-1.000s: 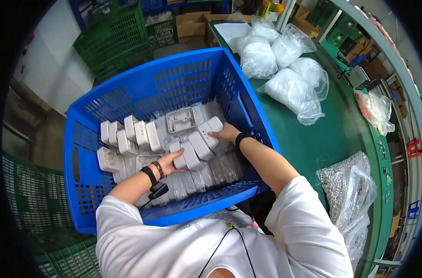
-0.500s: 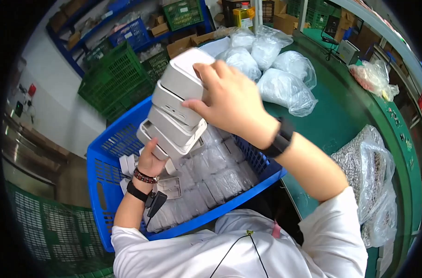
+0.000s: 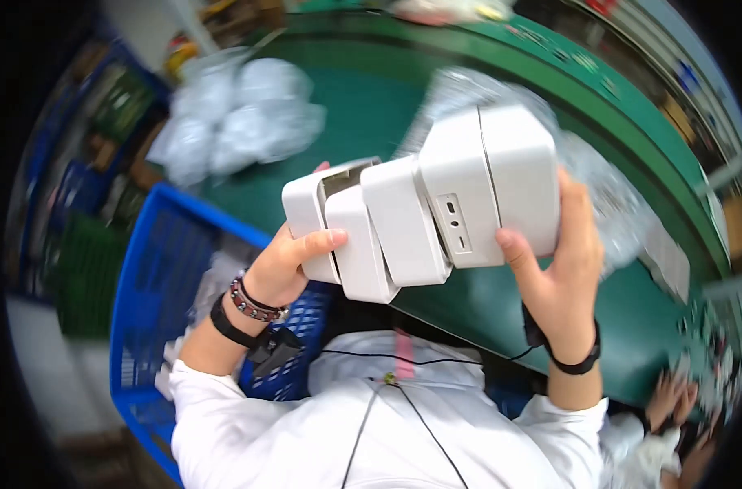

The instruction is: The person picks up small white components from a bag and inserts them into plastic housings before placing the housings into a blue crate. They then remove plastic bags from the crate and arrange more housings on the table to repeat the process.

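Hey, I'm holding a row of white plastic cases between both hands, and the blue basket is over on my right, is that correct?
Not quite: the blue basket is on your left, as the head view shows. The row of white plastic cases is indeed between your left hand and right hand.

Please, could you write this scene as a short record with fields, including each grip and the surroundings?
Held: row of white casings, five visible, unevenly aligned
Port panel: on the fourth casing from left
Left grip: holds the row's left end
Right grip: holds its right end
Lower left: blue basket
Beyond: green table bearing plastic bags
Lower right: another person's hands
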### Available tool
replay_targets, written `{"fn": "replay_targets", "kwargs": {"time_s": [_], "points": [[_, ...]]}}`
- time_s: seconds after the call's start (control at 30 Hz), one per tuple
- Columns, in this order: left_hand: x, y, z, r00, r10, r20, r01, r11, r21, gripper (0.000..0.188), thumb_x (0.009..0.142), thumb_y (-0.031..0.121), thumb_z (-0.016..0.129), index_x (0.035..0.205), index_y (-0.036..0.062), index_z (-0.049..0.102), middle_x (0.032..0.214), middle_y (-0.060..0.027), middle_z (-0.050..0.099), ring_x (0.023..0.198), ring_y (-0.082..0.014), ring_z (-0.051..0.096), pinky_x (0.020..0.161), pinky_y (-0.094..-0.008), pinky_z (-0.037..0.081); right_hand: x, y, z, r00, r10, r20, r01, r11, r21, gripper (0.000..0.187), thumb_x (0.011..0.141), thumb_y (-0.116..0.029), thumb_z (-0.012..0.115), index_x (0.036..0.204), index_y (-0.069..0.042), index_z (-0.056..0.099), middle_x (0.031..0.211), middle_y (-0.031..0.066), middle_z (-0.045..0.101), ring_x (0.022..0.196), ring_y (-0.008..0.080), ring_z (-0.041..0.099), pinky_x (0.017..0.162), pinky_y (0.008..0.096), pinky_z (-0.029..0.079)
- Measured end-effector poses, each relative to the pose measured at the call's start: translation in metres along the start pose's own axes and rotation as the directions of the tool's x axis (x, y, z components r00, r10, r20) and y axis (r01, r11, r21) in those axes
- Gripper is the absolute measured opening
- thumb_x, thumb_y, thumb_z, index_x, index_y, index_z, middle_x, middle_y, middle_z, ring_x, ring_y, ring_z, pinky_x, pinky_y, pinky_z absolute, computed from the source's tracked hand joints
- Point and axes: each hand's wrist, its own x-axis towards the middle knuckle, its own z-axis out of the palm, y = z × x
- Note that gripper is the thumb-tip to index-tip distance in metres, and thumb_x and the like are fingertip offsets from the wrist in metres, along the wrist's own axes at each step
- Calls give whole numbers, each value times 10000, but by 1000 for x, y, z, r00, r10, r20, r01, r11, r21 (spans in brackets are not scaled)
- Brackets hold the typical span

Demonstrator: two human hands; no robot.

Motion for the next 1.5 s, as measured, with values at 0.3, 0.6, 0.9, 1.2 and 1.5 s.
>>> {"fn": "replay_targets", "kwargs": {"time_s": [0.3,0.6,0.9,1.2,1.5], "points": [[92,-71,50,788,-538,298,337,783,522,745,872,328,552,1395,38,108,1298,-98,392,1185,-174,373,997,-318,295,-121,58,-41,713,701,11,-698,712,-82,567,801,-292,616,1224,10,389,1028,212,558,914,354,575,766,374,453],[69,-54,62,899,-297,322,87,842,532,847,755,263,696,1375,47,160,1296,-126,383,1196,-200,364,999,-328,289,-116,50,-41,684,722,104,-721,691,-53,550,809,-245,621,1220,17,365,1107,238,506,984,352,545,814,373,437],[37,-72,44,863,51,502,-466,465,753,860,575,206,809,1257,113,294,1355,-239,276,1212,-377,370,964,-411,364,-177,53,2,719,695,-3,-682,707,190,729,727,-122,701,1273,36,244,1173,226,409,1048,376,467,880,408,391],[1,-88,44,898,116,425,-440,273,856,849,549,175,816,1239,103,326,1330,-244,307,1147,-415,421,897,-415,429,-206,36,3,801,597,-50,-599,797,-77,847,679,-327,750,1301,-10,269,1236,213,355,1162,359,368,956,435,317],[1,-82,44,989,125,77,-114,321,940,738,625,59,758,1256,63,376,1265,-169,431,1077,-330,507,870,-367,447,-150,24,-13,928,271,255,-96,836,-541,653,721,-516,628,1208,-102,494,1290,182,336,1212,344,326,1001,451,261]]}}
